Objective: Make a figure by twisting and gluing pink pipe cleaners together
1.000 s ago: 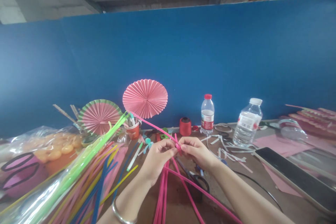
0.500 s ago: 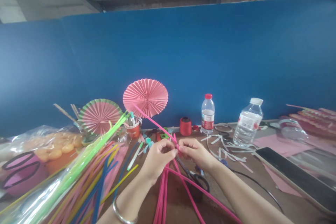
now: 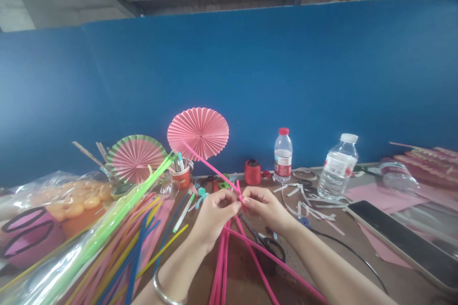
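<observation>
Several long pink pipe cleaners (image 3: 263,249) cross and bunch together at my fingers over the brown table. My left hand (image 3: 217,215) is closed in a pinch around them, thumb and index finger pressed together. Close beside it on the right, my right hand (image 3: 264,207) also pinches the pink stems at the crossing. One stem slants up and left from the fingers, while others run down toward me and to the lower right. Just how the stems are joined is hidden by the fingertips. Black-handled scissors (image 3: 275,248) lie beneath the stems, partly covered.
Left are bundled coloured pipe cleaners (image 3: 143,233), a green bunch in plastic (image 3: 118,214) and a cup of pens (image 3: 182,178). Folded paper fans (image 3: 200,134) stand behind. Two bottles (image 3: 283,159), white paper strips (image 3: 307,200) and a phone (image 3: 400,233) are on the right.
Both hands keep their pinch at the same spot. The pink pipe cleaners have hardly shifted.
</observation>
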Demonstrator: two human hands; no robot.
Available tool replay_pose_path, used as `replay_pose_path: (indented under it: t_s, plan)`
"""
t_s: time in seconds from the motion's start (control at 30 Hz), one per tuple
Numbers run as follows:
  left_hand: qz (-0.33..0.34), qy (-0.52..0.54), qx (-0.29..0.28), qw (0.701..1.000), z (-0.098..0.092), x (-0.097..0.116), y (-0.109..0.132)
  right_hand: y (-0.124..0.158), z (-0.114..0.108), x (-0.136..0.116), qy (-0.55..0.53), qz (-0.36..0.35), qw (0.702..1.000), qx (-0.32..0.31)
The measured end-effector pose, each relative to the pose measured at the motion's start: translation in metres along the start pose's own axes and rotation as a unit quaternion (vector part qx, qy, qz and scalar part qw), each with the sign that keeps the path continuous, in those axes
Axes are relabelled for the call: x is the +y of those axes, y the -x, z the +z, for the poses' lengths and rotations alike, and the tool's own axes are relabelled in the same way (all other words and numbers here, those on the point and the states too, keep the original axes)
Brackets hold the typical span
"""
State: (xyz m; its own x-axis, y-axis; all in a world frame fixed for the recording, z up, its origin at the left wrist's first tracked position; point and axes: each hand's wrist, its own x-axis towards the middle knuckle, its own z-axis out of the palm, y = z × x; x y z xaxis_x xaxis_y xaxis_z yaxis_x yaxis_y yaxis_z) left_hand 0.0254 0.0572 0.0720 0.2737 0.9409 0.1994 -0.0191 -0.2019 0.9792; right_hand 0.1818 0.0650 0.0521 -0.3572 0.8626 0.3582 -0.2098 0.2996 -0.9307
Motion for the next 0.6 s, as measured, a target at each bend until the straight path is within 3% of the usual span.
replay_pose_path:
  t_s: [0.1, 0.17, 0.3, 0.43, 0.6]
  plan:
    - [0.004, 0.041, 0.017, 0.999, -0.0001, 0.0013, 0.0, 0.0013, 0.0023, -0.0017, 0.024, -0.065, 0.995, 0.075]
    - [0.005, 0.062, 0.027, 0.998, 0.0, 0.0015, -0.0002, 0.002, 0.0028, -0.001, 0.114, -0.122, 0.979, 0.121]
    - [0.011, 0.071, 0.04, 0.997, 0.0009, 0.0007, -0.0007, 0.0016, 0.0035, 0.0032, 0.265, -0.201, 0.935, 0.123]
    - [0.035, 0.051, 0.06, 0.996, 0.0017, 0.0032, 0.0007, 0.0009, 0.0051, 0.0067, 0.265, -0.217, 0.93, 0.129]
    - [0.074, -0.047, 0.05, 0.995, 0.0018, 0.0102, 0.0043, 0.0025, 0.0069, 0.0073, 0.263, -0.213, 0.93, 0.146]
